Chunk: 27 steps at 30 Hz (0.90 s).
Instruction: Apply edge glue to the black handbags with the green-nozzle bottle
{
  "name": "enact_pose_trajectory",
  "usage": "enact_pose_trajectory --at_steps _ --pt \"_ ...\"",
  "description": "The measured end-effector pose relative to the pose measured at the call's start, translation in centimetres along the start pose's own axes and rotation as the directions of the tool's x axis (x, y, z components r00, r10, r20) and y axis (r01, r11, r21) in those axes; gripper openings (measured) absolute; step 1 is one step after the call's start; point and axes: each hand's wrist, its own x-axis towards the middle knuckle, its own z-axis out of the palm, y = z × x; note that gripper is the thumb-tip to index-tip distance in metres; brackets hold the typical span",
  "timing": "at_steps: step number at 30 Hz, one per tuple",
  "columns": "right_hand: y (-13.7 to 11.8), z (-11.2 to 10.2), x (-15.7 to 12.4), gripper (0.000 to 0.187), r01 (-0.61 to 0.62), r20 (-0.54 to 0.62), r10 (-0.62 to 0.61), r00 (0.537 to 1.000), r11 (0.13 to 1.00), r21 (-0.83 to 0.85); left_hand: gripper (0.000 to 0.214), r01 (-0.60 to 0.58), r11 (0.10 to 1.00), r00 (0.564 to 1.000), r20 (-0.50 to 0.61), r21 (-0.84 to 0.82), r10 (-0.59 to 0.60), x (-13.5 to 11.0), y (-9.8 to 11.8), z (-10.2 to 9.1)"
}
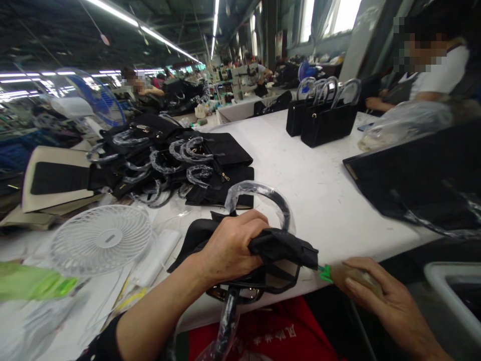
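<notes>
My left hand [235,245] is closed around the folded upper part of a black handbag [285,245] at the table's near edge. One plastic-wrapped handle [263,190] of the bag arches up behind my knuckles, and another [228,316] hangs down toward my lap. To the right, my right hand [379,291] is wrapped around the tan grip of a small awl-like hand tool [349,278]. Something green sits around the tool's front end. Its thin tip reaches the bag's right corner; whether it enters the material I cannot tell.
Black bag pieces with wrapped handles [161,155] are heaped at left on the white table [285,155]. A white fan [108,240] lies near my left arm. Finished-looking black handbags [330,120] stand at the back right. A person [432,75] sits beyond them.
</notes>
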Motion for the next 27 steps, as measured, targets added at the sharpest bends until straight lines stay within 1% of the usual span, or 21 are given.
enact_pose_trajectory --at_steps 1,2,5,6,9,10,13,16,19,20,23,24,25,27 --pt "0.2 0.1 -0.1 0.02 -0.003 -0.025 0.003 1.0 1.0 -0.011 0.014 -0.005 1.0 1.0 -0.001 0.0 0.005 -0.1 0.0 0.0" --pt "0.3 0.1 -0.2 0.021 -0.009 -0.007 0.009 1.0 1.0 -0.007 0.014 -0.01 1.0 1.0 -0.004 0.003 0.01 -0.2 0.0 0.1" --pt "0.4 0.2 -0.4 0.023 -0.027 0.14 0.018 0.99 0.998 0.063 0.016 -0.028 0.999 0.999 -0.03 0.021 0.029 -0.3 0.1 0.1" --pt "0.3 0.2 -0.4 0.024 -0.027 0.141 0.017 0.99 0.997 0.072 0.015 -0.033 0.999 0.999 -0.038 0.028 0.034 -0.2 0.1 0.1" --pt "0.2 0.2 -0.5 0.022 -0.008 0.044 0.006 0.999 0.999 0.051 0.015 -0.045 0.998 0.998 -0.052 0.039 0.047 -0.2 0.2 0.2" --pt "0.2 0.2 -0.5 0.022 -0.011 0.051 0.008 0.999 0.999 0.05 0.015 -0.042 0.998 0.998 -0.052 0.042 0.045 -0.3 0.3 0.2" --pt "-0.1 0.1 -0.6 0.022 -0.04 0.139 0.028 0.99 0.996 0.082 0.019 -0.035 0.999 0.997 -0.061 0.039 0.037 -0.6 0.5 0.3" --pt "-0.7 0.2 -1.0 0.023 -0.05 0.128 0.038 0.991 0.994 0.097 0.02 -0.03 0.999 0.997 -0.068 0.021 0.031 -1.1 0.7 0.3" --pt "-1.3 0.2 -1.2 0.021 -0.064 0.175 0.047 0.984 0.993 0.096 0.023 -0.027 0.999 0.997 -0.068 0.022 0.029 -1.4 0.9 0.3" --pt "-1.4 0.3 -1.3 0.02 -0.062 0.16 0.049 0.986 0.995 0.08 0.024 -0.029 0.999 0.997 -0.071 0.027 0.031 -1.5 0.9 0.3" --pt "-1.5 0.2 -1.5 0.019 -0.046 0.025 0.046 0.999 0.999 0.016 0.024 -0.033 0.998 0.995 -0.095 0.053 0.038 -1.6 1.0 0.4" --pt "-1.6 0.2 -1.5 0.019 -0.049 0.015 0.048 0.999 0.999 0.02 0.024 -0.035 0.997 0.994 -0.102 0.062 0.041 -1.7 1.1 0.4" --pt "-1.7 0.3 -1.5 0.019 -0.055 0.035 0.053 0.998 0.998 0.041 0.023 -0.033 0.997 0.994 -0.104 0.07 0.04 -1.7 1.2 0.4" --pt "-2.0 0.4 -1.4 0.019 -0.065 0.117 0.054 0.992 0.994 0.091 0.022 -0.031 0.996 0.993 -0.112 0.085 0.041 -1.9 1.5 0.6"
